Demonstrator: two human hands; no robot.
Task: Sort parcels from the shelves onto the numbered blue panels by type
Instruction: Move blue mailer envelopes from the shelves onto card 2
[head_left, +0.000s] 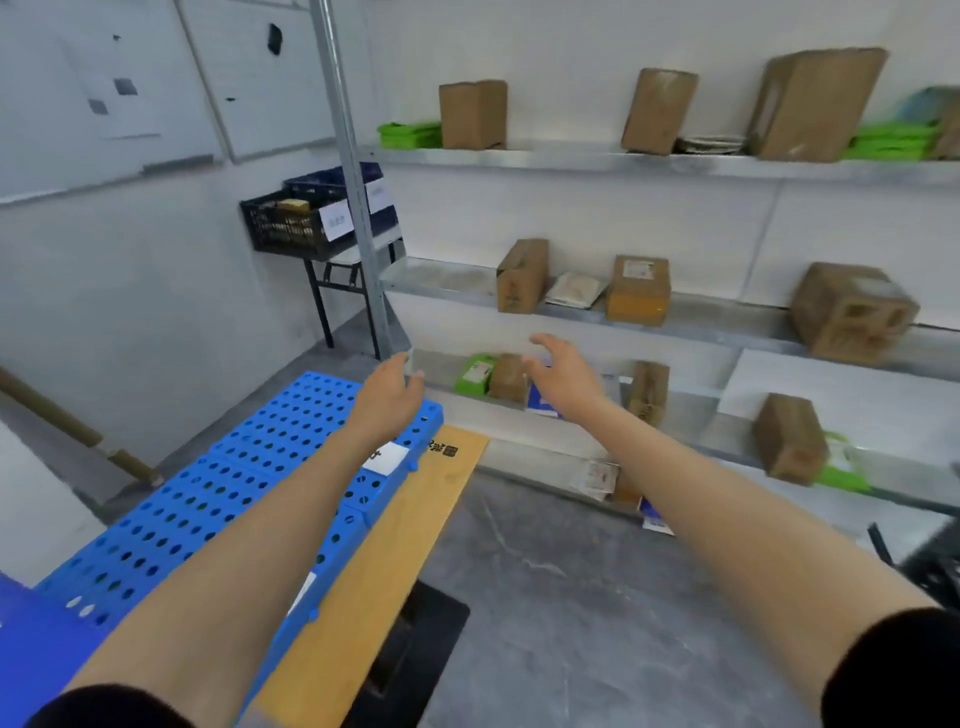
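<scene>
The left hand (387, 400) and right hand (563, 382) were held out empty, fingers (544, 343) loosely spread, towards the small cardboard box (508, 376), seemingly to take it from both sides.

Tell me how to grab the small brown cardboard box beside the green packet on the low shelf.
Probably pinch the small brown cardboard box by its top, coming from the front: it stands upright with the green packet and a blue flat parcel close at its sides.

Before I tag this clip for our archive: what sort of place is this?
Probably a parcel sorting room: metal shelves holding cardboard boxes and green mailers, with perforated blue panels laid out beside them.
</scene>
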